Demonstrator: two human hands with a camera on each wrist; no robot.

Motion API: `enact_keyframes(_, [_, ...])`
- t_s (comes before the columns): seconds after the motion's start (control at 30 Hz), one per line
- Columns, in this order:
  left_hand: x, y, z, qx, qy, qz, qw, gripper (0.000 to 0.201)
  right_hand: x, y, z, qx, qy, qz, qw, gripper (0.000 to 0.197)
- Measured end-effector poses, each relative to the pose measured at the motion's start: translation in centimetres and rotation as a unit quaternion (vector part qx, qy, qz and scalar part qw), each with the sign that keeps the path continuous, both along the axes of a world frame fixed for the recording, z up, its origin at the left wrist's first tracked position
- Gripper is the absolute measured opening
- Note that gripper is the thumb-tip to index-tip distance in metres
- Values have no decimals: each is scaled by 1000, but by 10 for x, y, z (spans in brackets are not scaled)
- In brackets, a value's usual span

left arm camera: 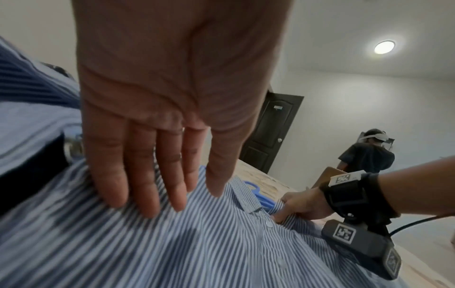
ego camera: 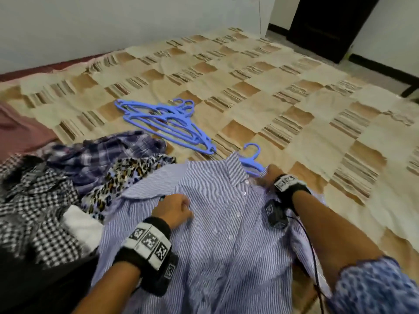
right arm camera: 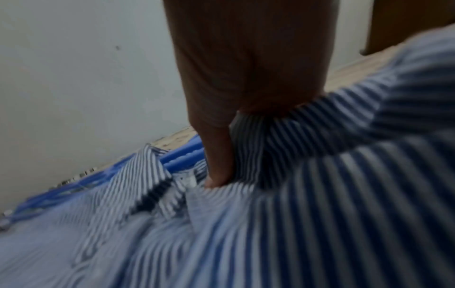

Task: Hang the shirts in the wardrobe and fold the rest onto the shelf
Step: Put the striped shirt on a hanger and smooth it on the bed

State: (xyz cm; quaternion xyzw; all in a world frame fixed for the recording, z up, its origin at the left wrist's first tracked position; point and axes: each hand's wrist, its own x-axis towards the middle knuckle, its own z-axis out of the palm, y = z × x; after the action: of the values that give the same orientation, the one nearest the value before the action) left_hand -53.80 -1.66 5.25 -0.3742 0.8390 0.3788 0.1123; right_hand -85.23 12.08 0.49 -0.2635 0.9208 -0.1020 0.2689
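Observation:
A blue-and-white striped shirt (ego camera: pixel 222 223) (left arm camera: pixel 197 243) (right arm camera: pixel 320 214) lies front up and buttoned on the bed. A blue hanger (ego camera: pixel 251 155) (left arm camera: pixel 261 198) (right arm camera: pixel 182 154) sits in its neck, with the hook sticking out past the collar. My left hand (ego camera: pixel 174 208) (left arm camera: pixel 157 175) rests on the shirt's chest left of the placket, its fingers straight, tips on the cloth. My right hand (ego camera: pixel 268 175) (left arm camera: pixel 300 204) (right arm camera: pixel 219 165) pinches the fabric right of the collar, thumb on top, other fingers hidden under the cloth.
Several loose blue hangers (ego camera: pixel 163 121) lie beyond the shirt on the checked bedsheet (ego camera: pixel 294 98). A heap of clothes sits at my left: plaid (ego camera: pixel 102 155), leopard print (ego camera: pixel 127 175), houndstooth (ego camera: pixel 34 200). A dark door (ego camera: pixel 328 26) stands far right. Another person (left arm camera: pixel 366 155) stands by the far wall.

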Motion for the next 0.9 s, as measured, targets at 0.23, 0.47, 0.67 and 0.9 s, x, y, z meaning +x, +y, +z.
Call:
enact_keyframes(0.23, [-31, -42, 152, -69, 156, 40, 985, 62, 38, -25, 212, -249, 74, 105, 960, 41])
enact_keyframes(0.47, [-73, -78, 392, -272, 291, 26, 917, 33, 44, -66, 472, -348, 138, 197, 906, 43])
enact_keyframes(0.67, [-74, -108, 533, -272, 384, -79, 879, 64, 65, -81, 640, -493, 80, 205, 842, 29])
enact_keyframes(0.9, [-112, -105, 580, -215, 364, -199, 884, 45, 37, -38, 663, -553, 115, 160, 810, 16])
